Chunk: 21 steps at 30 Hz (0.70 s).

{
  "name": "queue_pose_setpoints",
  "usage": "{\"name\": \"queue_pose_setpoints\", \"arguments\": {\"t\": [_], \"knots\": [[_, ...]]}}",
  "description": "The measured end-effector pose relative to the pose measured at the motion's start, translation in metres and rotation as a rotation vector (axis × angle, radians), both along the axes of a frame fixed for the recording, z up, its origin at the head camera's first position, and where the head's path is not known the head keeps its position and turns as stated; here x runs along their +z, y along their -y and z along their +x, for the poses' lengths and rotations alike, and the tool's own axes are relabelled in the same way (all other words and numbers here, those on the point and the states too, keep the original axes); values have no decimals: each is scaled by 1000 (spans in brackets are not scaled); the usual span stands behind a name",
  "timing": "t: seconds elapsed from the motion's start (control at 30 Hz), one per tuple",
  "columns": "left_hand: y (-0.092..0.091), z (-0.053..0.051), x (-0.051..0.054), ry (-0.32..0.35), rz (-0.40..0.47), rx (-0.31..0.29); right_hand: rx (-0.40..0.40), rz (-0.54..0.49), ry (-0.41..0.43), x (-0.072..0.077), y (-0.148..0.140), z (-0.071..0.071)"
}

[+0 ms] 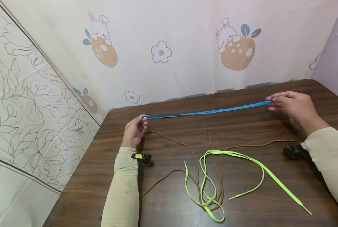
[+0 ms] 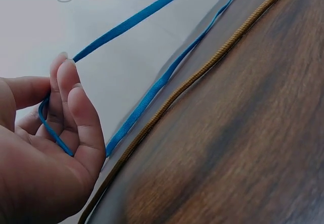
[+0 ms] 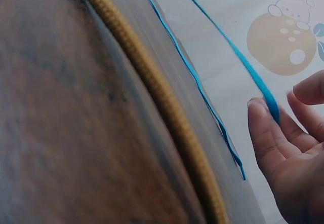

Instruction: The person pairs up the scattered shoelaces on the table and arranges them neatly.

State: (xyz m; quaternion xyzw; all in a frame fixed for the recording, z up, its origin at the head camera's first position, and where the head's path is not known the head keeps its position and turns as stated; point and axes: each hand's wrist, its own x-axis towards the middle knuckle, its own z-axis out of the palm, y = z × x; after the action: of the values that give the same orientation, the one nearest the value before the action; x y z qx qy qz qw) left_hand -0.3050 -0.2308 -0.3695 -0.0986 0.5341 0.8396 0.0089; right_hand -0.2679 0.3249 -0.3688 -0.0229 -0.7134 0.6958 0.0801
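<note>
Fingers cover the flat, woven blue lace [image 1: 242, 107] where it's gripped. It's held up over the dark wood-grain surface [image 1: 92, 176], almost straight, with two strands spreading apart toward the left hand [image 1: 135, 130], which pinches it, fingers curled. Right hand's [image 1: 298, 108] pinching it too, fingers partly bent, thumb cut off in its wrist view. Flat neon-green lace [image 1: 283, 186] overlaps round brown woven cord [image 3: 167, 105]; can't tell if that's one piece, since the beige left sleeve [image 1: 125, 192] hides some.

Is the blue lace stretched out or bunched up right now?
Stretched out: in the head view, the blue lace runs nearly straight from the left grip to the right grip.
</note>
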Motion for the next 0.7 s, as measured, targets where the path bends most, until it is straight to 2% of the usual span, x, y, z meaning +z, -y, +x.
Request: {"name": "queue_pose_setpoints", "arguments": {"t": [0.1,0.37,0.7], "knots": [[-1,0,0,-6,-1,-4,5,-64,0,0,1,0],[-1,0,-3,4,-15,-12,18,-143,24,0,2,1],[0,-3,-5,64,-14,1,68,-276,39,2,3,0]]}}
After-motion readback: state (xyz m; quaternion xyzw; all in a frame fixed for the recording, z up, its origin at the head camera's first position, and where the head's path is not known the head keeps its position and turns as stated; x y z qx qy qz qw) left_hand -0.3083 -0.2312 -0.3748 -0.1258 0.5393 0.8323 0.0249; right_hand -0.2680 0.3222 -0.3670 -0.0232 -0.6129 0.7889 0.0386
